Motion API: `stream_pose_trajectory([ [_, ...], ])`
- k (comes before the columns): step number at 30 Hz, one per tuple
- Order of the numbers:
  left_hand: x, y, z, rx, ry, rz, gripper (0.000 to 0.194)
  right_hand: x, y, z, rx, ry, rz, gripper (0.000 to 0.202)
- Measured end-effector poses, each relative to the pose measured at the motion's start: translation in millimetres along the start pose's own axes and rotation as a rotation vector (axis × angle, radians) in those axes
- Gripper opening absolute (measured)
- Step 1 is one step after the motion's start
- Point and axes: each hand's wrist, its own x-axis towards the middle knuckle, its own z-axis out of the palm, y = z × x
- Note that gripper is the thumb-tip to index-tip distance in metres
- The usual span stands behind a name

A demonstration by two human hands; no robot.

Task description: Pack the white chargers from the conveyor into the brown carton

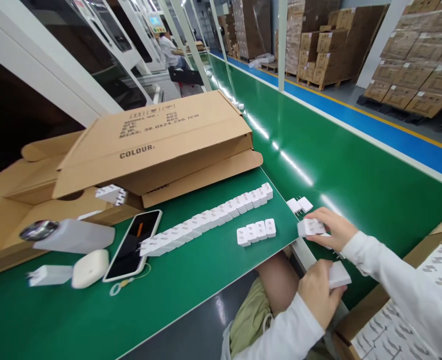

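My left hand point(317, 292) grips a white plug-in charger point(339, 275) at the table's right edge. Just above it, my right hand point(335, 227) pinches a small group of white chargers point(311, 227) by their sides; fast motion softens their outline. Another charger point(328, 241) lies partly hidden under that hand on the green conveyor belt. Two more chargers point(299, 205) lie there with their metal prongs showing. On the green table stands a long slanting row of white chargers point(209, 220), with a short row of several chargers point(256, 232) in front of it.
A large cardboard box point(160, 135) fills the table's back. Left lie a phone point(132, 247), a white earbud case point(90, 269), a loose charger point(50, 275) and a white bottle point(78, 236). An open carton point(346, 337) of chargers stands right. A person point(171, 52) sits far back.
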Motion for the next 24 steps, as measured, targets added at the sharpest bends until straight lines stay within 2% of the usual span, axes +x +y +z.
stream_pose_trajectory([
  [3,-32,-9,-60.0,-0.386,-0.120,-0.230,0.037,39,-18,28,-0.006,-0.044,-0.052,0.042],
  [5,-51,-22,-96.6,-0.621,-0.172,-0.320,0.037,56,-24,38,-0.007,-0.081,-0.083,0.043],
  [7,-67,-36,-126.9,-0.764,-0.187,-0.345,0.042,60,-26,38,-0.011,-0.121,-0.102,0.055],
  [9,-78,-49,-152.7,-0.767,-0.177,-0.358,0.046,50,-20,28,-0.034,-0.132,-0.095,0.068],
  [11,-83,-57,-176.6,-0.652,-0.145,-0.382,0.045,25,-4,12,-0.132,-0.110,-0.085,0.067],
  [13,-82,-60,-199.5,-0.417,-0.081,-0.386,0.041,-9,17,-1,-0.322,-0.115,-0.086,0.056],
  [15,-73,-60,-219.5,-0.079,-0.013,-0.362,0.038,-44,39,-3,-0.496,-0.231,-0.058,0.048],
  [17,-59,-57,-233.6,0.314,0.030,-0.342,0.034,-73,56,6,-0.623,-0.347,-0.019,0.054],
  [20,-31,-53,-239.8,0.774,0.006,-0.308,0.032,-96,71,27,-0.817,-0.358,-0.072,0.053],
  [22,-14,-51,-236.0,0.926,-0.047,-0.264,0.039,-101,76,31,-0.883,-0.302,-0.145,0.045],
  [24,-1,-53,-230.3,0.984,-0.091,-0.208,0.053,-101,78,23,-0.836,-0.261,-0.129,0.042],
])
